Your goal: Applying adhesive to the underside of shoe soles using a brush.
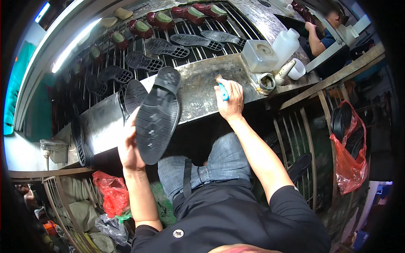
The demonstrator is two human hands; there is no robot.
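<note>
My left hand is closed on a black shoe sole, held tilted with its grooved face up over the bench's front edge. Behind it shows part of another black sole; whether my hand holds that one too, I cannot tell. To the right, my right hand grips a small brush by its turquoise handle, bristles pointing away from me, above the stained metal bench. Just right of that hand stands a glue-smeared pot.
Several black soles and dark red shoes lie on a rack of bars beyond the bench. A square clear container and a white bottle stand at right. Red plastic bags hang at the side. Another person works at far right.
</note>
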